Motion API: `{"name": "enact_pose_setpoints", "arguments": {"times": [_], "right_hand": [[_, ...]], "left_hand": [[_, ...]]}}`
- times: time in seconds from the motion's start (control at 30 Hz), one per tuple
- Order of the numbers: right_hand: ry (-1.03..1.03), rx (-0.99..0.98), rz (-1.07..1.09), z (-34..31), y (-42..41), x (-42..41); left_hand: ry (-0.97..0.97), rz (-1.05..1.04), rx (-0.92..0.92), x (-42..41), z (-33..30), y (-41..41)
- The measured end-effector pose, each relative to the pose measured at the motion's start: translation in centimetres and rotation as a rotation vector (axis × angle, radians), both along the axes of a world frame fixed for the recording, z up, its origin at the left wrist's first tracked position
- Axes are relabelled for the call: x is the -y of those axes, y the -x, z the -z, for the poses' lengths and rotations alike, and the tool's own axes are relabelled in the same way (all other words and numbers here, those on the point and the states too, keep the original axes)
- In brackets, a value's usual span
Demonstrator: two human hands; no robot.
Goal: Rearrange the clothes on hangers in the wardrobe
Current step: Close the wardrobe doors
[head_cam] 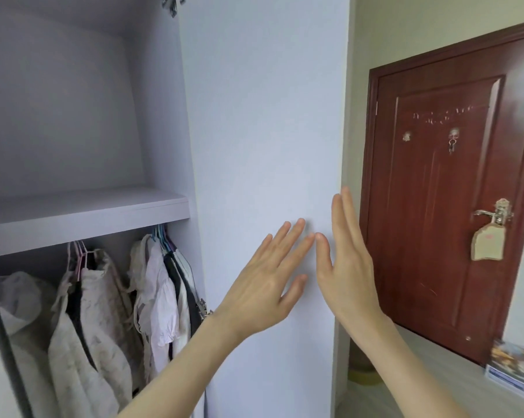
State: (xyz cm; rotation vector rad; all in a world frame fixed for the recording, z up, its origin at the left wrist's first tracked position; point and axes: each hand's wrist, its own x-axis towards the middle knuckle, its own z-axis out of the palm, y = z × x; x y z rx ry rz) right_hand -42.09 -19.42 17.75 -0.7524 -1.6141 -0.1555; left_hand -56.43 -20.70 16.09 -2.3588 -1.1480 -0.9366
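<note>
Now you are laying your left hand (pixel 265 285) and right hand (pixel 346 260), fingers straight and grasping nothing, against the smooth pale wardrobe door (pixel 263 131). Crumpled cream and dark clothes (pixel 104 303) are hanging on thin hangers (pixel 79 254) beneath the shelf's (pixel 82 220) front edge, their lower parts cut off.

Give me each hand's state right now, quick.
Left hand: open, fingers straight, holding nothing, against the wardrobe door.
Right hand: open, fingers straight, holding nothing, at the door's right edge.
</note>
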Motion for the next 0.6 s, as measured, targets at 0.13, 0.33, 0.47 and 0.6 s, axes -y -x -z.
{"name": "enact_pose_setpoints", "arguments": {"times": [0.13, 0.33, 0.47, 0.6], "right_hand": [[-0.070, -0.085, -0.038, 0.1, -0.2, -0.9], [0.007, -0.236, -0.374, 0.0, -0.6, 0.3], [0.064, -0.307, -0.549, 0.1, -0.4, 1.7], [0.072, -0.337, -0.639, 0.6, 1.5, 3.1]], "left_hand": [[0.032, -0.010, -0.001, 0.4, -0.4, -0.5], [0.067, -0.007, 0.009, 1.5, 0.6, -1.3], [0.048, -0.019, 0.039, 2.7, 1.0, -0.3], [-0.005, -0.031, 0.083, 4.3, 0.9, 0.8]]}}
